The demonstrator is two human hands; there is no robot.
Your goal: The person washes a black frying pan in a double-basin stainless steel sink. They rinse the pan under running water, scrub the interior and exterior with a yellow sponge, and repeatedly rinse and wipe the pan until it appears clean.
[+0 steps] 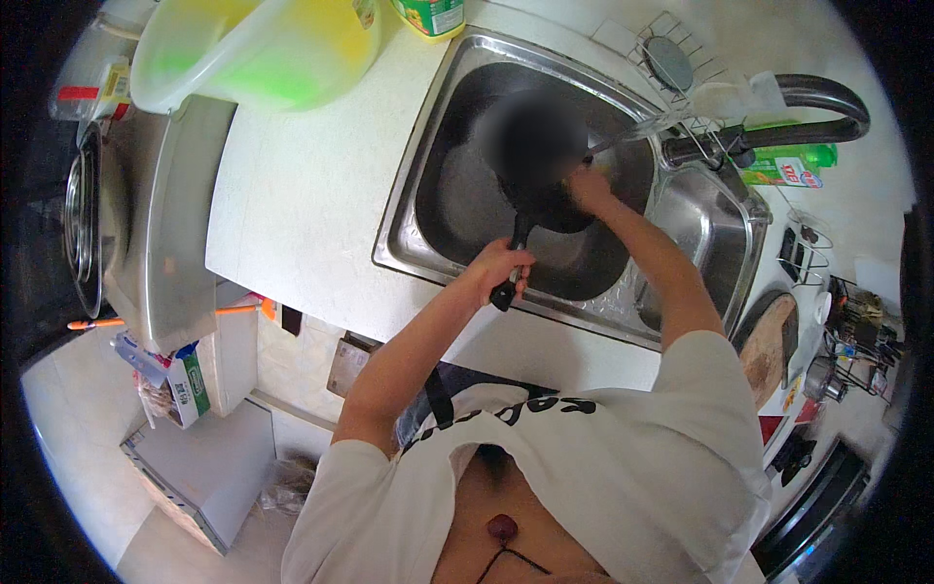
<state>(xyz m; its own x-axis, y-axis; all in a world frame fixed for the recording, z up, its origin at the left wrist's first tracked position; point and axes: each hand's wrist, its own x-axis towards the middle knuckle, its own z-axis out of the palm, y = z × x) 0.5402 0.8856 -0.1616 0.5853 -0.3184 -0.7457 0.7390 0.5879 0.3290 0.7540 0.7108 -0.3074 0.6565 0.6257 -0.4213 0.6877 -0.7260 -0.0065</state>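
Note:
My left hand [503, 270] is wrapped around the black handle [521, 232] of a dark pan [554, 212]. The pan is tilted inside the large basin of a stainless steel sink [438, 252]. At the pan's right side is my right hand [588, 190], its fingers bent towards the inside; whether they hold anything is not clear. From a black curved faucet [839, 131], a stream of water [642, 130] runs towards the pan near my right hand. A round blurred patch hides much of the pan's far part.
A smaller steel basin [693, 233] adjoins on the right, with a green bottle [792, 164] behind the faucet. Further right lies a round wooden cutting board [766, 347]. A translucent plastic tub [255, 58] stands at the back left, above a steel stove edge [175, 219].

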